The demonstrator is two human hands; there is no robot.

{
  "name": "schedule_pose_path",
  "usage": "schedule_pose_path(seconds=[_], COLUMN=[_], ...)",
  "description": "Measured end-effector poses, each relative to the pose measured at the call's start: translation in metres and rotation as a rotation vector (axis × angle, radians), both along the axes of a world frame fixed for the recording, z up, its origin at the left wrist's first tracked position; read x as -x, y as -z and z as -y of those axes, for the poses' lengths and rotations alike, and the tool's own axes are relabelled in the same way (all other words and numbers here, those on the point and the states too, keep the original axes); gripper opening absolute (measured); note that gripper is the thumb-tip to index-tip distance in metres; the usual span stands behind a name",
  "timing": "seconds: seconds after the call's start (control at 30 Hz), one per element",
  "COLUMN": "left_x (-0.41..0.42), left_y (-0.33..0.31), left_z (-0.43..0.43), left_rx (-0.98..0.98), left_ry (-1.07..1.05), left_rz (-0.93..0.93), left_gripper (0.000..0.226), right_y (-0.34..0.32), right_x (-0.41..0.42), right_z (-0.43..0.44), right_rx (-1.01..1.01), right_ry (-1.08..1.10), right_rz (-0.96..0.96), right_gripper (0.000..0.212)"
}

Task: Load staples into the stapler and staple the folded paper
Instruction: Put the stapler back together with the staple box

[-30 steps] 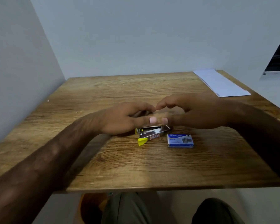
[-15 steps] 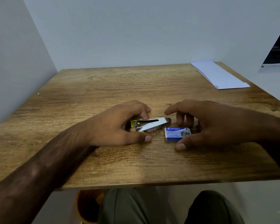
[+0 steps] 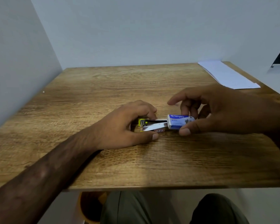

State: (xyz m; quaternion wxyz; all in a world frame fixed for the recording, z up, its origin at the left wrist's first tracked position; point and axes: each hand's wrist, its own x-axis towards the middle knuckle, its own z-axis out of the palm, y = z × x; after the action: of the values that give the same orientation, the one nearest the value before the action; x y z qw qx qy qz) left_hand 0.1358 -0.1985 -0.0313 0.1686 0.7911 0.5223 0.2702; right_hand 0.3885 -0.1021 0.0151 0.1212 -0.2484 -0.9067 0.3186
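Observation:
A small metal stapler (image 3: 153,125) with yellow ends lies on the wooden table (image 3: 136,88), its top lifted apart from its base. My left hand (image 3: 126,126) rests on the table and grips the stapler between thumb and fingers. My right hand (image 3: 217,110) holds a blue and white staple box (image 3: 179,121) between thumb and fingers, raised just off the table right beside the stapler's front end. The folded white paper (image 3: 226,75) lies flat at the far right corner of the table.
Grey walls close in the table at the left and back. The table's near edge runs just above my knees (image 3: 168,210). An orange object (image 3: 89,206) sits on the floor under the table.
My right hand has closed on the staple box and lifted it off the table toward the stapler's front end. My left hand has kept its hold on the stapler.

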Motion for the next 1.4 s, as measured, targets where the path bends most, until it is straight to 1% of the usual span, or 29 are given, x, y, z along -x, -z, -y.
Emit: schedule_pose_path(seconds=[0.07,0.17,0.27,0.37,0.57,0.7,0.77,0.83,0.9,0.97,1.03,1.2,1.4], left_x=[-0.001,-0.001,-0.001,0.000,-0.002,0.001,0.005,0.007,0.008,0.008,0.008,0.012,0.025], left_y=[0.000,-0.001,-0.002,-0.003,-0.003,-0.001,-0.002,-0.003,-0.005,-0.005,-0.005,-0.004,-0.007], left_z=[0.001,0.001,0.002,0.004,0.005,0.008,0.010,0.011,0.011,0.010,0.009,0.004,-0.021], left_rx=[0.010,0.058,0.096,0.080,0.055,-0.039,-0.095,-0.145,-0.166,-0.166,-0.165,-0.177,-0.125], left_ry=[-0.007,-0.020,-0.045,-0.073,-0.073,-0.072,-0.075,-0.051,-0.028,-0.030,-0.033,-0.052,-0.111], left_rz=[0.010,0.025,0.041,0.012,0.010,-0.001,-0.006,-0.010,0.003,0.012,0.017,0.026,0.029], left_gripper=[0.040,0.044,0.055,0.062,0.054,0.047,0.048,0.044,0.035,0.030,0.029,0.028,0.033], right_y=[-0.002,-0.002,0.002,0.009,0.015,0.017,0.016,0.015,0.016,0.018,0.020,0.018,0.020], right_x=[0.006,0.019,0.030,0.036,0.036,0.030,0.024,0.019,0.018,0.020,0.023,0.033,0.053], right_z=[-0.002,-0.006,-0.008,-0.008,-0.004,0.000,0.001,0.002,0.004,0.007,0.009,0.006,-0.012], right_rx=[0.002,0.006,0.006,0.001,-0.009,-0.066,-0.046,-0.021,-0.055,-0.118,-0.154,-0.166,-0.195], right_ry=[-0.001,-0.003,0.002,0.003,0.016,0.035,0.047,0.060,0.059,0.071,0.098,0.121,0.166], right_rz=[-0.053,-0.084,-0.073,-0.043,-0.028,0.016,0.002,-0.018,-0.016,-0.011,-0.028,-0.041,-0.056], right_gripper=[0.067,0.066,0.063,0.061,0.058,0.063,0.064,0.058,0.048,0.039,0.034,0.032,0.031])
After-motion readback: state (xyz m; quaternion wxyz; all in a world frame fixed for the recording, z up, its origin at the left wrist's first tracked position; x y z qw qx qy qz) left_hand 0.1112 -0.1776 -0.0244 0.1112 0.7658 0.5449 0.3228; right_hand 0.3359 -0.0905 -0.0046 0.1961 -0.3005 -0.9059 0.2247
